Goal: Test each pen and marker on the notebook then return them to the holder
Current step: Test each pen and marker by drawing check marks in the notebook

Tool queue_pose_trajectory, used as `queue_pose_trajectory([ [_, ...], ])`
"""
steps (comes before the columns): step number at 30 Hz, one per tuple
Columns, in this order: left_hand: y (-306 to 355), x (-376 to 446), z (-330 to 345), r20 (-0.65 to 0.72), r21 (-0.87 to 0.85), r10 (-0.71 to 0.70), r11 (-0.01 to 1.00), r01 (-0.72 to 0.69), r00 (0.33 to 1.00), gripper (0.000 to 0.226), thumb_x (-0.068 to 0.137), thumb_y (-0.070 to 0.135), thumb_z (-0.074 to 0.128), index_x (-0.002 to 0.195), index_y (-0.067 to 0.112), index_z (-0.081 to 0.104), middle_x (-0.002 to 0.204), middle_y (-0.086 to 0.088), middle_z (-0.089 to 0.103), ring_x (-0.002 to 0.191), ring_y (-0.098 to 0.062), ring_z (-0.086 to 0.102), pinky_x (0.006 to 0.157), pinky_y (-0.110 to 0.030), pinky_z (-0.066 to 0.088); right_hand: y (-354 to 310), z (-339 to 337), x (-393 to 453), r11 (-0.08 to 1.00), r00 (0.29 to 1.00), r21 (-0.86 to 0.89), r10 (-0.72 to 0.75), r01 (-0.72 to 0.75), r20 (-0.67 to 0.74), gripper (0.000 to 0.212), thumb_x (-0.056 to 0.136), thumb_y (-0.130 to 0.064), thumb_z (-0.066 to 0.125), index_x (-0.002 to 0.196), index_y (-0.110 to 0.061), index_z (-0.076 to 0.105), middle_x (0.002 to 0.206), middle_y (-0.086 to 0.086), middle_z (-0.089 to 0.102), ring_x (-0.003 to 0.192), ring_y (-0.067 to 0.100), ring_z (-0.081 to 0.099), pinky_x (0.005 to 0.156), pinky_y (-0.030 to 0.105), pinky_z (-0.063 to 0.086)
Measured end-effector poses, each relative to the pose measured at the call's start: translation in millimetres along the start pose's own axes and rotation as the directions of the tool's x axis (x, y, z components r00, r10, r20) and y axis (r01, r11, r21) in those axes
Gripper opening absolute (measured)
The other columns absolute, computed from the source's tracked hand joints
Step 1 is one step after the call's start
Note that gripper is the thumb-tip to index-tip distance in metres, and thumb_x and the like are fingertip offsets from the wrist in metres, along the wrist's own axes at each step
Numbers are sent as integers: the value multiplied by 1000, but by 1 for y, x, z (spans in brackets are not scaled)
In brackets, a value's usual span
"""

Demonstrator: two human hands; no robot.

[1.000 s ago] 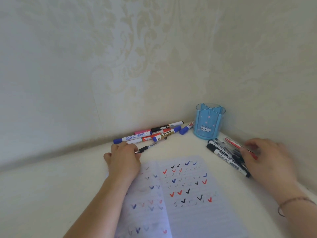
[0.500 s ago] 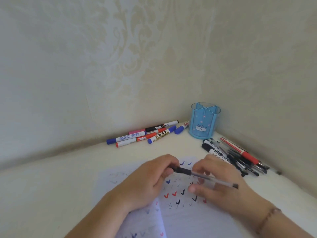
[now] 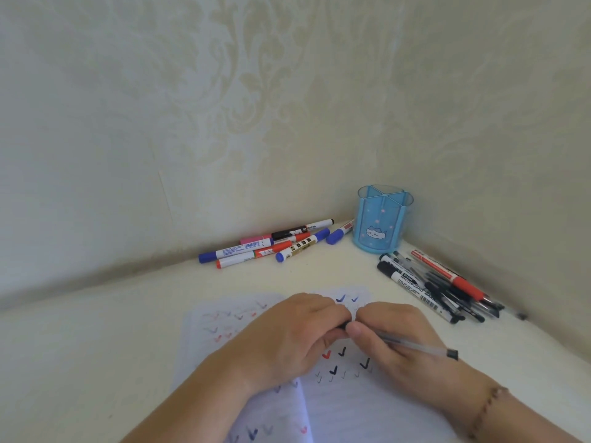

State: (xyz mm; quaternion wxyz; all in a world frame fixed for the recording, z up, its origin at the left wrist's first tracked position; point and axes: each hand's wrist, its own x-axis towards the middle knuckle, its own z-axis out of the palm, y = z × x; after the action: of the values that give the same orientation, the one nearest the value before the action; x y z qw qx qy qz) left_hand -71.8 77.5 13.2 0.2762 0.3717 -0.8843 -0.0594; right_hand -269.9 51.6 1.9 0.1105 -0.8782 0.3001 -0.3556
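An open lined notebook (image 3: 348, 407) covered in red, blue and black tick marks lies in front of me. Above it my right hand (image 3: 396, 337) holds a clear pen (image 3: 415, 346) by its barrel, the black end pointing right. My left hand (image 3: 294, 337) grips the pen's black cap end, where the two hands meet. A blue pen holder (image 3: 382, 223) with a cat picture stands in the corner, and nothing shows above its rim. Several markers (image 3: 265, 246) lie to its left along the wall. Another heap of pens and markers (image 3: 438, 284) lies to its right.
Patterned walls close in behind and on the right, forming a corner at the holder. The white tabletop (image 3: 96, 330) stretches to the left of the notebook.
My left hand picked a pen from near the left pile and brought it over the notebook. My right hand left the right heap and took the barrel. Both hands now meet at the cap.
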Motion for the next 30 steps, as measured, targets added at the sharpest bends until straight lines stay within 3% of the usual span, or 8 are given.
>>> queue_pose_trajectory([
  [5,-8,0,1,42,5,-10,1000,10,999,29,102,42,38,107,21,58,81,3,63,73,-16,55,68,-34,46,-1,-3,-2,1000,999,26,13,-13,29,43,98,-55,35,63,-29,36,56,-8,33,50,7,35,47,24,28],
  [8,-7,-3,-2,68,-52,-123,991,126,990,33,93,60,44,113,34,49,81,16,55,76,-1,49,70,-18,42,-4,-9,-4,979,998,195,69,-66,-7,39,95,-49,47,62,-30,42,53,-9,38,49,9,37,48,23,28],
  [12,-13,-11,-6,-23,-247,-276,933,262,961,19,101,38,33,116,39,45,81,12,51,77,-6,49,70,-18,37,6,-24,-10,700,924,688,365,-194,-111,19,79,-8,45,83,-10,63,56,5,50,54,21,43,49,24,33],
  [15,-14,-14,-7,-44,-218,-285,938,269,958,25,102,26,37,118,44,44,96,16,55,94,-10,55,83,-28,46,13,-36,-13,578,895,774,445,-257,-35,25,75,-7,41,79,-8,66,55,13,50,54,25,45,45,25,33],
  [17,-12,-12,-7,-39,-181,-285,945,274,958,31,101,25,47,120,49,42,102,21,56,98,-10,54,88,-26,45,10,-39,-13,568,873,766,488,-300,-20,20,78,-14,53,63,-9,65,47,9,45,48,24,41,41,23,31],
  [19,-13,-11,-7,-29,-185,-300,939,289,954,34,99,26,53,120,51,45,103,24,58,99,-8,54,88,-23,44,7,-36,-12,572,843,738,537,-359,-6,34,76,-32,73,56,-9,59,42,3,35,40,18,33,40,20,28],
  [23,-15,-10,-4,-1,-169,-313,936,309,950,32,96,28,59,121,46,51,101,25,60,96,-7,55,85,-19,43,4,-28,-13,589,796,655,604,-473,32,26,80,2,71,64,-4,51,37,7,42,32,15,32,38,19,27],
  [30,-18,-10,-4,-16,-175,-325,932,317,946,33,90,33,67,117,46,55,108,26,56,93,-10,55,83,-16,44,13,-25,-17,757,823,379,568,-531,19,50,75,6,70,45,-13,36,45,3,36,44,10,31,45,20,27],
])
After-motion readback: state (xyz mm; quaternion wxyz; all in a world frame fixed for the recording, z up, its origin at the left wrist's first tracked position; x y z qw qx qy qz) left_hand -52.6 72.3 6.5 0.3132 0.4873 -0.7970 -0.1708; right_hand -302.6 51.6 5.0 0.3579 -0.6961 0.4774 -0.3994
